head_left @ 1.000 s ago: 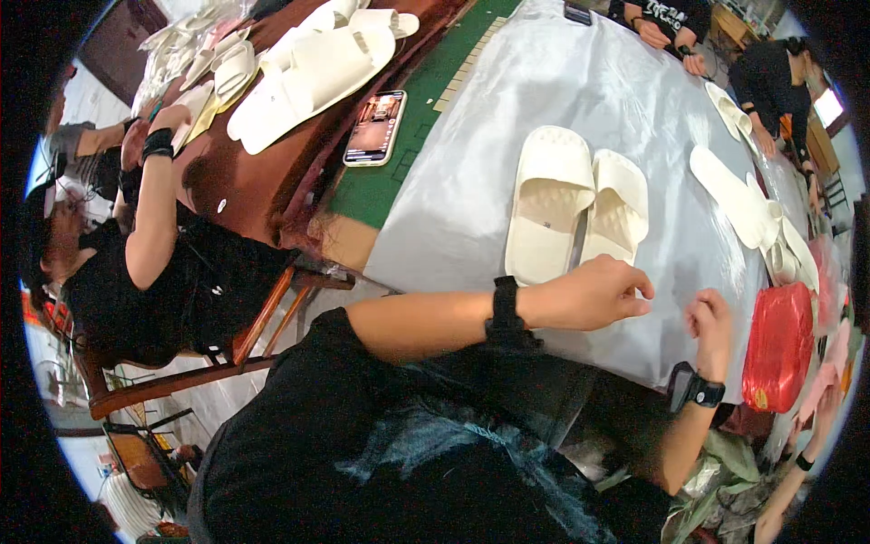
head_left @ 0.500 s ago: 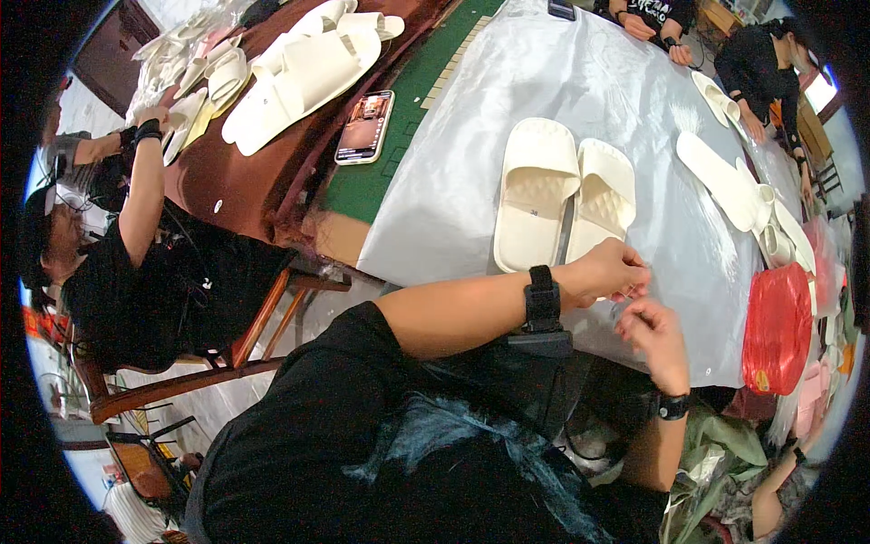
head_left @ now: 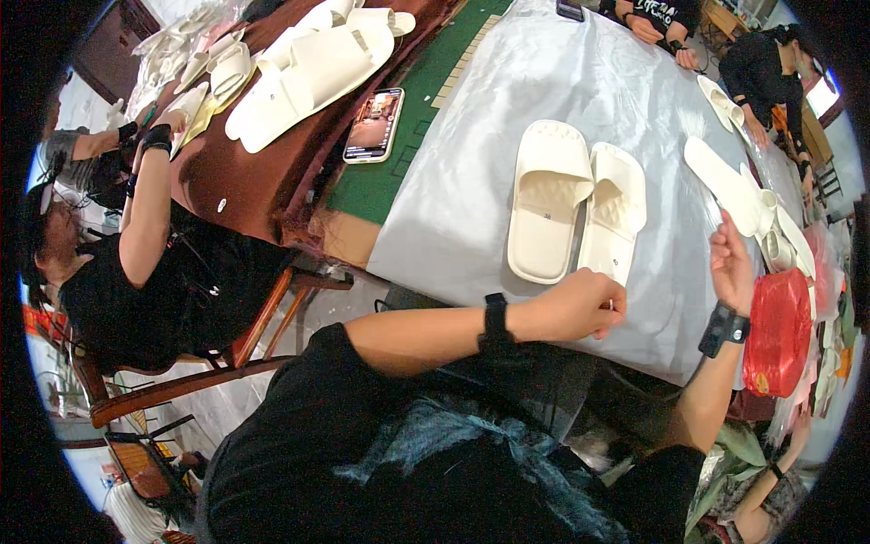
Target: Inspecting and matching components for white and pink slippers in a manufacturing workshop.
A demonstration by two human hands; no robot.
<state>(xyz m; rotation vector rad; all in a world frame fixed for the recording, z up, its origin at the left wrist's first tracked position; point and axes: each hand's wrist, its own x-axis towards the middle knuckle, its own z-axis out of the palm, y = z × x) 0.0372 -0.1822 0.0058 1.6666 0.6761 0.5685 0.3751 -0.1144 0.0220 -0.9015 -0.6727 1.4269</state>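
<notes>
A pair of cream slippers lies on the grey-white sheeted table: the left slipper (head_left: 546, 231) and the right slipper (head_left: 609, 222), each with a small mark on its insole. My left hand (head_left: 580, 304) is closed just below the right slipper's heel. A tiny pale bit shows at its fingers, too small to name. To the right, my right hand (head_left: 730, 263) is raised with fingers stretched, beside another cream slipper (head_left: 725, 181). I see nothing held in it.
A red plastic package (head_left: 777, 334) sits at the table's right edge. A lit phone (head_left: 373, 125) rests on a green mat (head_left: 349, 195). More slippers (head_left: 317, 72) lie on a brown table at left, where a seated person handles one. Other people are at the far right.
My right hand has moved away from my left hand, up and to the right. My left hand has shifted slightly down and left. The person at left has moved their arms.
</notes>
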